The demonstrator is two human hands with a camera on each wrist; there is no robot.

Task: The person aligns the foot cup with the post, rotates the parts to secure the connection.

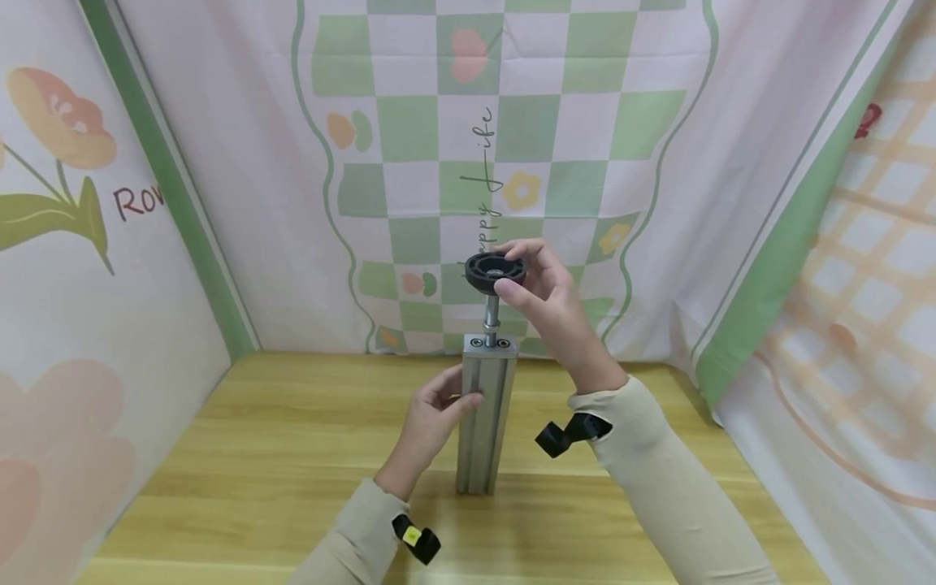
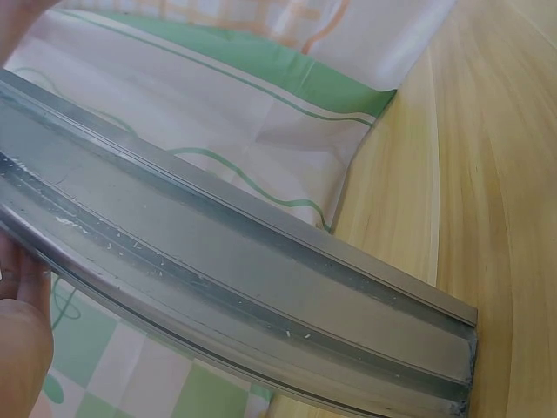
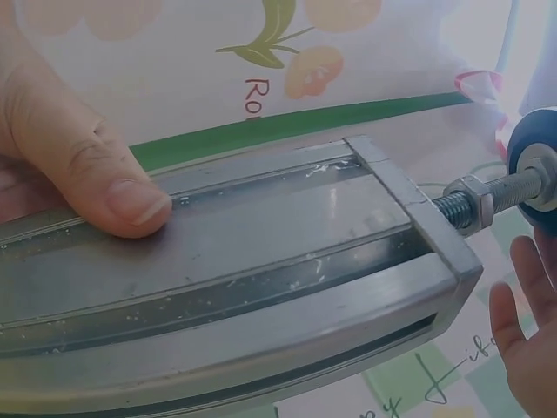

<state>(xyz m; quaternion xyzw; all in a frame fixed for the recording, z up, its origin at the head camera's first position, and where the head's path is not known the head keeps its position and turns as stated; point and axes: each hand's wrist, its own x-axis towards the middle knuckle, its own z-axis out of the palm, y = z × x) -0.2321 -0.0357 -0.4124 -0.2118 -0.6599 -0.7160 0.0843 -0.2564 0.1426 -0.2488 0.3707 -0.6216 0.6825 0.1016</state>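
An aluminium extrusion profile [image 1: 478, 422] stands upright on the table, its end plate and two screws facing up. A leveling foot [image 1: 483, 284] tops it: a round black base, underside up, on a threaded stud [image 1: 492, 309] with a hex nut [image 3: 470, 205] near the plate. My left hand [image 1: 431, 414] grips the profile's upper half from the left, with its thumb [image 3: 113, 192] lying across a grooved face. My right hand [image 1: 552, 309] pinches the black base, thumb on the near rim and fingers at the far side.
The wooden table [image 1: 256, 463] runs under the profile, whose lower end [image 2: 470, 366] meets the wood. A patterned curtain [image 1: 585, 122] closes off the back, with more printed cloth at both sides. Black straps [image 1: 574, 435] sit on the sleeve cuffs.
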